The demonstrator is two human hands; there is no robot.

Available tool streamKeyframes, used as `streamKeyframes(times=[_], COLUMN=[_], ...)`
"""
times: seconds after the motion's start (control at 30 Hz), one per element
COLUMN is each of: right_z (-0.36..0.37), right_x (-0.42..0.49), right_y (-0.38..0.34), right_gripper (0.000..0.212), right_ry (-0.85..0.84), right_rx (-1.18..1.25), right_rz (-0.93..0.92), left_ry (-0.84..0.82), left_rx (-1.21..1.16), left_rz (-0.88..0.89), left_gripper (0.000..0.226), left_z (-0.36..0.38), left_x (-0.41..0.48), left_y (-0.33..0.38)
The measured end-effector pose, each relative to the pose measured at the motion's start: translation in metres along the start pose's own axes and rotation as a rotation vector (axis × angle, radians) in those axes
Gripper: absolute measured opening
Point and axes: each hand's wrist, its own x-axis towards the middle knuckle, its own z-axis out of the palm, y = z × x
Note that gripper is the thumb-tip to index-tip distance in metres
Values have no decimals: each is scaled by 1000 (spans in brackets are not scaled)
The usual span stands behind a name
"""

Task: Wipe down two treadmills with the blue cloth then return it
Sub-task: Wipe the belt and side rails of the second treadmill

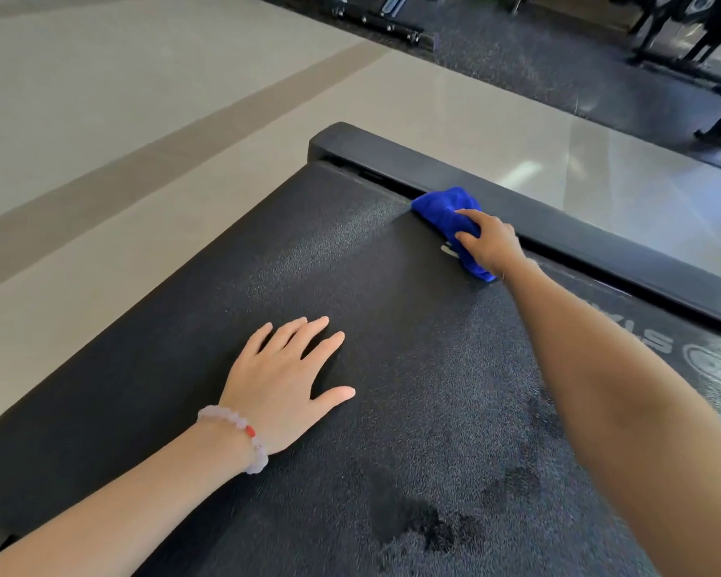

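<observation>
Pale floor tiles (101, 118) with one darker stripe run past the treadmill, and beyond them dark gym flooring carries black equipment frames (683, 56). Below me is the black, grainy treadmill belt (350, 251), with its black side rail (558, 226) along the far edge.

My left hand (286, 381) lies flat on the belt, palm down, fingers straight and slightly spread, holding nothing; a pale bead bracelet (242, 435) with one red bead sits on that wrist.

My right arm reaches out to the rail, where my right hand (490, 243) presses the bunched blue cloth (442, 210) onto the belt, right against the rail, finger and thumb curled round a fold of it.

Darker patches (433, 530) mark the belt near me, and white lettering (650, 339) shows at the right.
</observation>
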Motion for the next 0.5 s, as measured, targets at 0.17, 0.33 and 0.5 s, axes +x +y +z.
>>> streamKeyframes(times=[0.17,0.33,0.5], right_z=[-1,0,3], right_x=[-11,-44,-89], right_y=[1,0,-7], right_gripper=[44,42,41], right_ry=[-12,0,5], right_rx=[27,66,88], right_rz=[-14,-9,-42], left_ry=[-84,-130,-164], left_rx=[50,19,-5], left_rz=[-38,-58,-66], left_gripper=[67,66,65], left_z=[-3,-6,-9], left_x=[2,3,2], left_y=[4,4,7])
